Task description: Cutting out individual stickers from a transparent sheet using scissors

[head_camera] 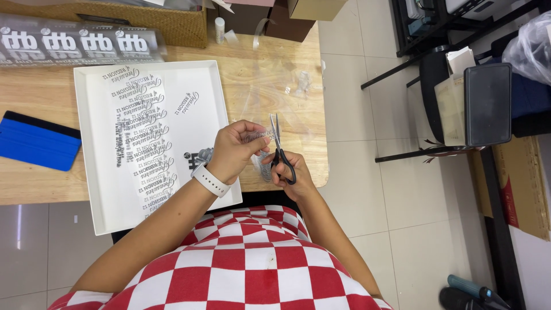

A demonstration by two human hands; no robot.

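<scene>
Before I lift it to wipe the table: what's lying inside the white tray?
White tray holds clear printed decal strips, overlapping. The left hand and wrist cover its right corner, hiding anything there.

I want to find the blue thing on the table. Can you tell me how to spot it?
Start at the wooden table and find the big white tray in its middle. Just beyond the tray's left edge, away from both hands, lies the blue squeegee, a flat slab with a black strip along its top. Nothing else on the table is blue.
</scene>
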